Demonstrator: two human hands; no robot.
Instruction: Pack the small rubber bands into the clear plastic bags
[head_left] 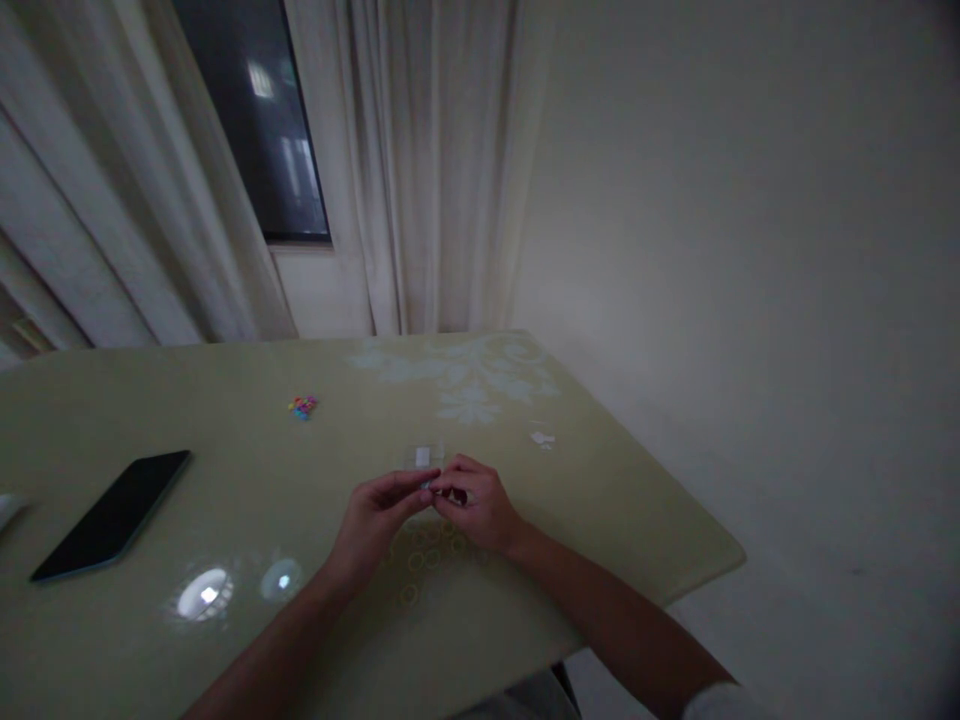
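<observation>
My left hand (384,512) and my right hand (474,503) meet fingertip to fingertip above the table (247,440). Both are closed in a pinch around something small, mostly hidden by the fingers; its kind cannot be made out. Just beyond the fingertips lies a small clear plastic piece with a white label (424,457), partly covered by my hands. Whether my fingers touch it is unclear.
A small heap of colourful bits (303,406) lies further back on the left. White scraps (542,438) are to the right. A dark tablet (116,515) rests on the left, beside a white object (10,507) at the frame's edge. The table's right edge runs near the wall.
</observation>
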